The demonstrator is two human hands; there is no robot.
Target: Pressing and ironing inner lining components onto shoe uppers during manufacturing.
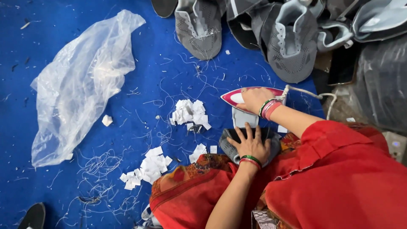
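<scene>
The left hand (252, 144) lies flat, fingers spread, on a grey shoe upper (231, 146) resting against the knee, pinning it so it stays smooth. The right hand (254, 98) is curled around the handle of a pink and white iron (234, 98), whose soleplate sits on the upper's tongue (242, 118) just beyond the left fingertips. Small white paper squares (190, 112) lie in heaps within reach on the blue floor (148, 63). More grey shoe uppers (292, 42) are piled ahead, and a clear plastic bag (80, 85) lies well apart.
</scene>
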